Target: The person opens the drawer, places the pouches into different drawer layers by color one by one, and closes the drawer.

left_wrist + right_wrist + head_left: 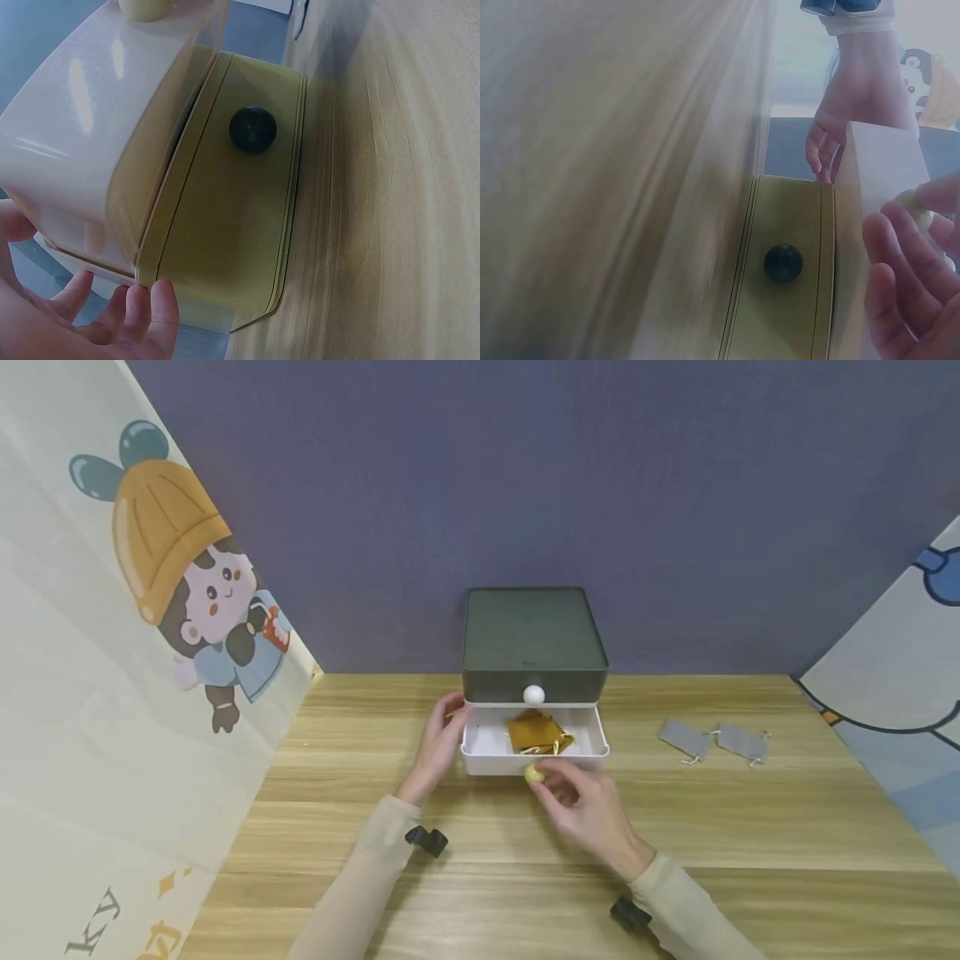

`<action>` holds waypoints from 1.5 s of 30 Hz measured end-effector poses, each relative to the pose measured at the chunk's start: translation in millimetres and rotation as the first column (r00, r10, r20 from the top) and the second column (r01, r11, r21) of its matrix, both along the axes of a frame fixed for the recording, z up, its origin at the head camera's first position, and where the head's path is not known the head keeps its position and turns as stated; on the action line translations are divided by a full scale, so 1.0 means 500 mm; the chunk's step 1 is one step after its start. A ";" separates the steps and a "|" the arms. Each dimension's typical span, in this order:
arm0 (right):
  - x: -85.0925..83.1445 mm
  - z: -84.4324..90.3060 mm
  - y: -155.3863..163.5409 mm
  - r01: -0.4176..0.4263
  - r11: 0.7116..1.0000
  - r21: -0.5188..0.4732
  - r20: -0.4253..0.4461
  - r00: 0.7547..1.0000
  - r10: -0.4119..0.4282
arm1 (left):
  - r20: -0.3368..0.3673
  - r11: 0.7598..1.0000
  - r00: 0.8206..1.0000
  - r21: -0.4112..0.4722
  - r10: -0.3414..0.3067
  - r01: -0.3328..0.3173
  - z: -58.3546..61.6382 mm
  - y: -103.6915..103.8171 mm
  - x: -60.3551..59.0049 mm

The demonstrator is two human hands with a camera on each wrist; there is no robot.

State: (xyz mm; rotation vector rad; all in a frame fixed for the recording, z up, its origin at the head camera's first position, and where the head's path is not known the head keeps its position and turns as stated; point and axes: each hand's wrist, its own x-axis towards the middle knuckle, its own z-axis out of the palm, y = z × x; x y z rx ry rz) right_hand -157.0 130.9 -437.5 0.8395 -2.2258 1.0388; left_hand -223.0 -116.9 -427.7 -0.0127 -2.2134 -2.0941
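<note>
A small drawer unit (532, 639) with a dark green top and a white knob (533, 695) stands against the back wall. Its white drawer (480, 745) is pulled out, with a mustard drawstring pouch (538, 732) inside. My right hand (542, 777) pinches the pale yellow knob (534, 772) on the drawer's front. My left hand (450, 727) rests with relaxed fingers against the unit's left side. In the wrist views, a shut yellow drawer (225, 210) with a dark knob (253, 129) sits beneath the white drawer (97, 127). My left fingers (150, 315) touch its corner.
Two grey drawstring pouches (684, 739) (742, 743) lie on the wooden table (750, 827) to the right of the unit. Printed cartoon panels (112, 652) close in the left and right sides. A dark blue wall is behind.
</note>
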 end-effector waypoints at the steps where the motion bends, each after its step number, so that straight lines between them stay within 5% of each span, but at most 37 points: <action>1: 0.000 0.000 0.000 0.004 1.000 0.002 0.003 1.000 -0.004 | 0.000 1.000 1.000 0.000 0.001 -0.001 0.001 0.000 0.000; 24: -0.002 0.008 -0.005 0.080 0.997 0.012 0.061 0.995 -0.081 | -0.006 1.000 1.000 0.003 -0.001 0.001 0.004 0.001 0.002; 45: -0.006 0.017 -0.007 0.121 0.993 0.001 0.228 0.966 -0.118 | -0.004 1.000 1.000 0.010 -0.026 0.026 -0.002 -0.002 0.002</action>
